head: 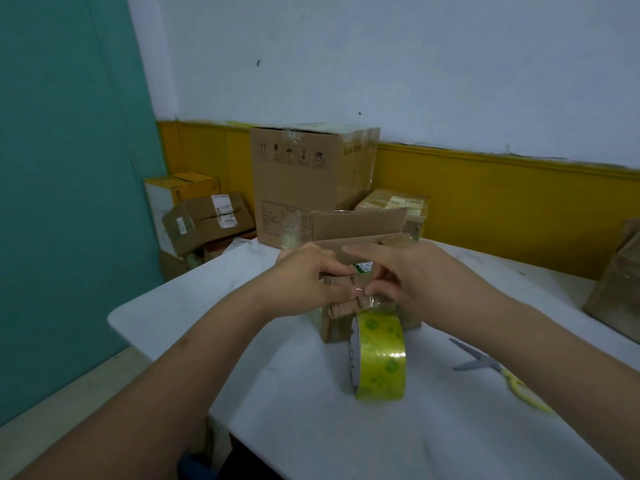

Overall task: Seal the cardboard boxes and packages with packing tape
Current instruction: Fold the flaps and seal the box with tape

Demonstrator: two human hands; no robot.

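Pinching the loose end of a clear shiny strip of tape (367,299) with curled right fingertips (375,289), with the first finger held out straight. Gripping the small brown cardboard box (333,325) with curled left fingers (341,271) and thumb, right beside that strip. Resting the left hand (304,280) and right hand (412,278) on top of the box, near the middle of the white table (311,427).

Probably light and a bit squashy to hold, so best taken by the sides and pressed softly on the flaps. Thin and sticky, as tape goes; easy to fold onto itself, so best kept pulled flat.

At 6 o'clock from the box, just beside it: a fat yellow-green roll of packing tape (379,355), standing on its edge. Round, so likely to roll if bumped. At 4 o'clock, well apart: grey scissors with yellow handles (485,363). At 12 o'clock, just behind: an open brown carton with a raised flap (356,223). Farther back at 12 o'clock: a tall brown cardboard box (298,181).
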